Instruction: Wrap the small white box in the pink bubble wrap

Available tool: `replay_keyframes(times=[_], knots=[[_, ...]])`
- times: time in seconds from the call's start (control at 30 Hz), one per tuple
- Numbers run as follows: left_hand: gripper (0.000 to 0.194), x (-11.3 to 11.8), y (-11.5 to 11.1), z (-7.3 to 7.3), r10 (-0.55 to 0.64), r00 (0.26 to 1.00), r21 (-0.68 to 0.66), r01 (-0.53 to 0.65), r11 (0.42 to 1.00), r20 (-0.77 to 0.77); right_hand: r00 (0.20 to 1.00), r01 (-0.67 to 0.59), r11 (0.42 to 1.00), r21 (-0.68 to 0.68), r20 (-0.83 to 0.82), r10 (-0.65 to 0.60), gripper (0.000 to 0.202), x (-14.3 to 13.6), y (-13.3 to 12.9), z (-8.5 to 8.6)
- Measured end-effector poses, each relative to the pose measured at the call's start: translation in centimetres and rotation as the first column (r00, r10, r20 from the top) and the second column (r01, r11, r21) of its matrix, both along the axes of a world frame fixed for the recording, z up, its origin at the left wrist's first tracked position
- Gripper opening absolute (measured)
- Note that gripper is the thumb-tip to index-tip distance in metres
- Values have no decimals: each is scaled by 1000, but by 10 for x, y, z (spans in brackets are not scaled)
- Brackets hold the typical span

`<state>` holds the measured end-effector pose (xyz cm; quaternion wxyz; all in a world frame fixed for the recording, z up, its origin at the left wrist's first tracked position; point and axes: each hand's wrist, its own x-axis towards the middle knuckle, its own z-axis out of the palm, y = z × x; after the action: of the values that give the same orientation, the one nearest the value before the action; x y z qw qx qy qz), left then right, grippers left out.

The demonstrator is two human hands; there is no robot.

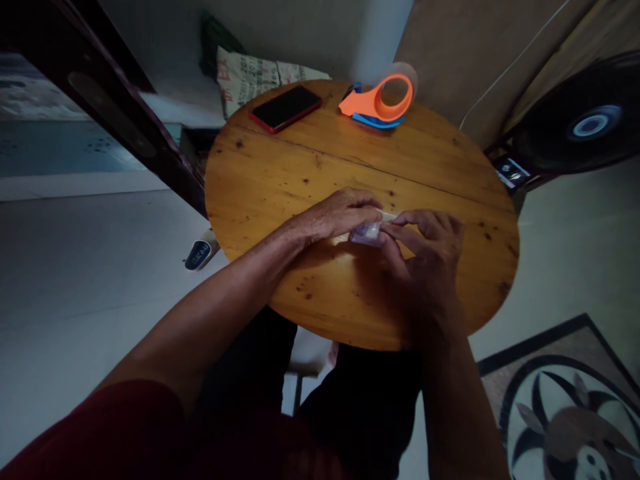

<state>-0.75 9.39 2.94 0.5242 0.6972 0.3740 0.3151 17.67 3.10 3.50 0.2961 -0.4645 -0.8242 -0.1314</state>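
Observation:
A small, shiny packet [367, 233], whitish and purple and seemingly wrapped in clear plastic, rests low over the middle of the round wooden table [280, 193]. My left hand [343, 215] comes over it from the left, its fingers bent round the far side and its thumb along the top. From the right, my right hand [425, 243] pinches the packet's right end between thumb and fingers. Both hands cover parts of the packet, so its exact kind cannot be made out.
An orange and blue tape dispenser [373, 105] stands at the table's far edge. Left of it lies a black phone in a red case [286, 108]. A printed sack [250, 77] sits behind the table, and a dark fan [585, 123] stands at the right.

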Motion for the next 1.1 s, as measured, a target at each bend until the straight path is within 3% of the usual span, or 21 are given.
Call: replay_keyframes(times=[0.2,0.4,0.67,0.93,1.1], knots=[[22,2,-2,1,10,1000,-13,-10,1000,6,999,-28,999,-34,-26,27,10,-2,-2,3],[20,1,-1,-5,22,1000,-15,-21,1000,15,982,75,997,35,-176,-68,10,1,-2,-1],[20,5,-1,-5,5,1000,-9,-5,1000,28,998,66,996,-65,-19,-67,12,-4,0,-4],[31,5,-3,-5,30,999,-25,-31,999,-26,988,95,995,-28,-122,-98,21,-5,1,-10],[37,6,-2,-7,97,992,87,-89,992,-85,990,115,993,-23,-74,-117,20,-4,2,-11]])
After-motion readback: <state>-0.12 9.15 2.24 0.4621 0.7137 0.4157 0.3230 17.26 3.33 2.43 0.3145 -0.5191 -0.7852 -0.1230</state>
